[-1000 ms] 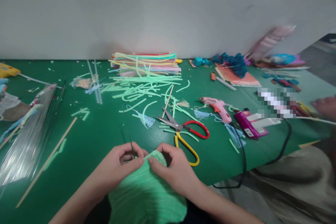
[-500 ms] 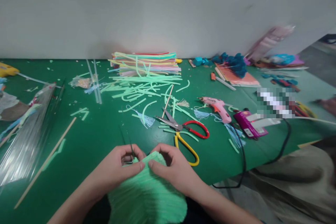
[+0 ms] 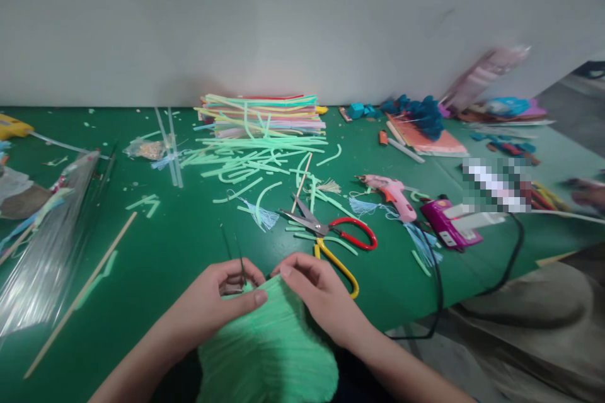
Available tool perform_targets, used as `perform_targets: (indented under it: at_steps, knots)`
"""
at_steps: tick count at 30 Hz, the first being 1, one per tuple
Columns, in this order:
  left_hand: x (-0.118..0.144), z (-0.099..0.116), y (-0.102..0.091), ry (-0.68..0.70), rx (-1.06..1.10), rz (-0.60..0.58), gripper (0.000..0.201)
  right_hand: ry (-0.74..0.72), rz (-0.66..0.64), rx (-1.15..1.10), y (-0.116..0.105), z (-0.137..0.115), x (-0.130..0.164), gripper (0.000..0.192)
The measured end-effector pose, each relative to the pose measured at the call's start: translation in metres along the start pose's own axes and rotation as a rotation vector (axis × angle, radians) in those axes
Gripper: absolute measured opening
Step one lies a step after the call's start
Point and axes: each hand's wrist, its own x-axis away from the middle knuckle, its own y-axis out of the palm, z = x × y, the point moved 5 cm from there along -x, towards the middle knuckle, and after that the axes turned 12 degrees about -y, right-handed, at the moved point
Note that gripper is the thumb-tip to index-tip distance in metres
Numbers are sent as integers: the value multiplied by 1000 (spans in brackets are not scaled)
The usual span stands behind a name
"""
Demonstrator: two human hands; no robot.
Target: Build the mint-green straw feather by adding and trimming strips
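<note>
A pleated light-green paper piece (image 3: 267, 346) lies at the near edge of the green table (image 3: 179, 245). My left hand (image 3: 222, 302) pinches its top left corner together with a thin dark wire (image 3: 240, 259) that sticks up between the fingers. At the top right of the same folds, my right hand (image 3: 319, 299) grips the paper with its fingertips. Both thumbs rest on the paper's upper edge, close together.
Red and yellow scissors (image 3: 338, 242) lie just beyond my right hand. Green paper strips (image 3: 255, 160) and a paper stack (image 3: 265, 114) sit further back. A pink glue gun (image 3: 392, 192), a purple tool (image 3: 449, 223) with black cable, wooden sticks (image 3: 80, 293) and cellophane (image 3: 42, 245) are around. Another person's hand (image 3: 588, 192) is at far right.
My right hand has slid a little up and right along the paper's top edge. The other person's hand at the far right has pulled back toward the frame edge.
</note>
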Motion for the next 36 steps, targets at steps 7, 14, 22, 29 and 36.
perform_targets:
  at_steps: [7,14,22,29,36]
  knots:
    - [1,-2,0,-48,24,6,21,-41,-16,74,-4,2,1,22]
    - [7,-13,-6,-76,92,1,35,-128,50,240,-8,-2,4,24]
    - [34,-52,-18,-156,307,199,42,-45,27,148,-14,3,8,33]
    - [42,-60,-12,-86,215,334,40,-46,-3,228,-14,2,9,29]
    - [44,-52,-10,-70,231,422,40,-44,3,277,-13,4,10,29]
